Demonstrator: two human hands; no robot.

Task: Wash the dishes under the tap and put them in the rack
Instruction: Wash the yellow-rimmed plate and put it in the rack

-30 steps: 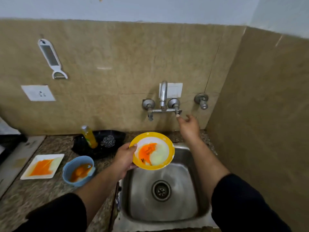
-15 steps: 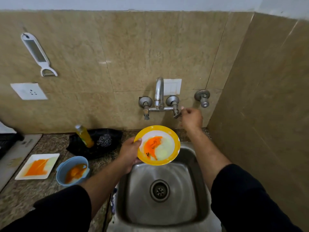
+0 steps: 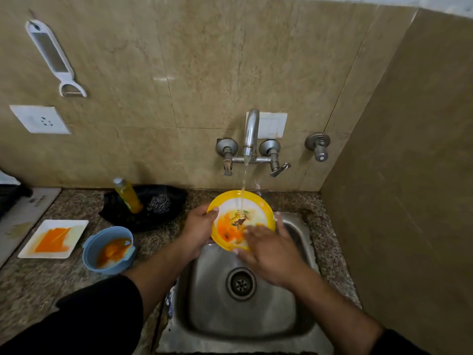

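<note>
Yellow plate (image 3: pixel 261 204) getting rinsed under the running tap (image 3: pixel 251 131)

Left hand (image 3: pixel 198 230) has the plate by its left rim, thumb over the edge and fingers closed on it, holding it tilted above the back of the sink (image 3: pixel 256 326). Right hand (image 3: pixel 271 248) lies flat on the orange-smeared face, fingers spread, a bit blurry. Water lands near the plate's middle. Over on the worktop (image 3: pixel 38 285) a blue bowl (image 3: pixel 89 248) and a white square plate (image 3: pixel 76 228) sit with orange mess on them, soap bottle (image 3: pixel 128 194) and steel scrubber (image 3: pixel 159 203) behind
</note>
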